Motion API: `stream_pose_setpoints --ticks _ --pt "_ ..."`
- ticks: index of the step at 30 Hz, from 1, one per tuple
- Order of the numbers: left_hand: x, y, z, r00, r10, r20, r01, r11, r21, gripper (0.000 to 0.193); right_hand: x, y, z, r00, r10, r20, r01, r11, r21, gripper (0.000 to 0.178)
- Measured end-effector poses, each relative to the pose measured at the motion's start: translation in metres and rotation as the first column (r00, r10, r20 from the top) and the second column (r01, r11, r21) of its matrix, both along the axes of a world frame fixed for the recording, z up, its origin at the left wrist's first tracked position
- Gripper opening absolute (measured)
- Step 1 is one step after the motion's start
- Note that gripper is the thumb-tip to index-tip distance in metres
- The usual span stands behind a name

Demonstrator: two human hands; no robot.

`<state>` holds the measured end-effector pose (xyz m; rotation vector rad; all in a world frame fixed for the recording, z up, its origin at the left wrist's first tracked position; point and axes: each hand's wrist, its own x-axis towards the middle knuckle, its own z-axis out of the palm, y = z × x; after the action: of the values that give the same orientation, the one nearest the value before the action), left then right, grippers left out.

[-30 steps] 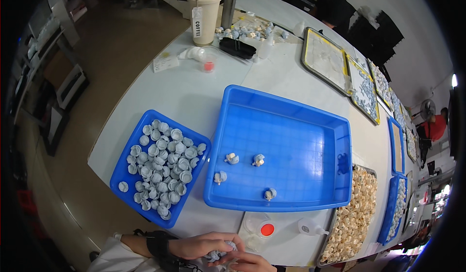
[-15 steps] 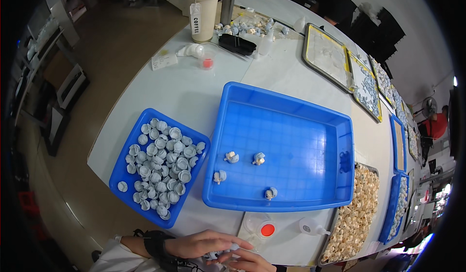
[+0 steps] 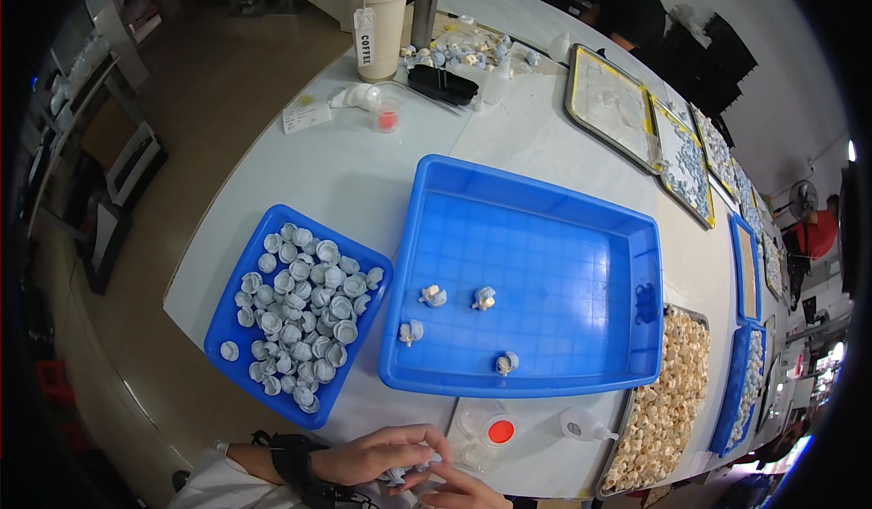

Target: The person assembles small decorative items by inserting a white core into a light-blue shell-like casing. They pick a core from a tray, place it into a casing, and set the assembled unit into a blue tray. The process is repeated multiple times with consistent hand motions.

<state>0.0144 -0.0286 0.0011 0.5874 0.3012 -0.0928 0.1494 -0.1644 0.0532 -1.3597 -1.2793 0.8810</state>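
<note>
At the lower edge, my left hand (image 3: 377, 454), with a black band at its wrist, is closed round a small grey-blue piece (image 3: 395, 476), mostly covered by the fingers. My right hand (image 3: 465, 489) meets it from the right, its fingertips pinched at the same piece; part of this hand is cut off by the frame. Left of the middle, a small blue tray (image 3: 243, 282) holds many grey-blue cup-shaped shells (image 3: 291, 331). Beyond my hands is a large blue bin (image 3: 536, 384) with several small grey-blue and cream figures (image 3: 484, 298) in it.
A tray of cream pieces (image 3: 668, 391) stands to the right, beside a white squeeze bottle (image 3: 586, 425) and a clear round container (image 3: 486, 427) with an orange-red spot. A coffee cup (image 3: 377, 28) and black dish (image 3: 442, 84) stand far off. Someone in black (image 3: 636, 14) sits beyond.
My left fingers have gone from stretched out to bent, their tips drawn together at the piece. My right hand has shifted slightly left. Trays and bin stay put.
</note>
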Motion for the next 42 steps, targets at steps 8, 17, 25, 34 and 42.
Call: stream_pose_setpoints --ticks 8,17,25,34,42 --pt "-0.002 0.007 0.009 0.997 -0.004 -0.078 0.006 0.999 0.031 0.041 -0.002 0.000 -0.003 0.998 -0.062 0.019 0.062 0.998 0.001 0.024" --pt "-0.003 0.007 0.006 0.991 0.036 -0.129 -0.043 0.998 -0.053 0.045 -0.001 -0.003 -0.009 0.982 -0.168 0.087 0.160 0.983 0.093 0.026" --pt "0.003 0.002 0.000 0.985 0.164 -0.046 -0.171 0.954 -0.245 0.045 -0.003 -0.020 -0.012 0.940 -0.341 -0.025 0.342 0.937 0.068 0.029" --pt "-0.005 -0.001 -0.009 0.964 0.258 -0.069 -0.267 0.936 -0.227 0.046 0.037 -0.034 -0.003 0.794 -0.471 0.384 0.502 0.864 0.023 0.030" --pt "-0.003 0.003 -0.006 0.971 0.241 -0.011 -0.239 0.957 -0.166 0.048 0.024 -0.025 -0.006 0.736 -0.300 0.607 0.448 0.888 -0.105 0.036"
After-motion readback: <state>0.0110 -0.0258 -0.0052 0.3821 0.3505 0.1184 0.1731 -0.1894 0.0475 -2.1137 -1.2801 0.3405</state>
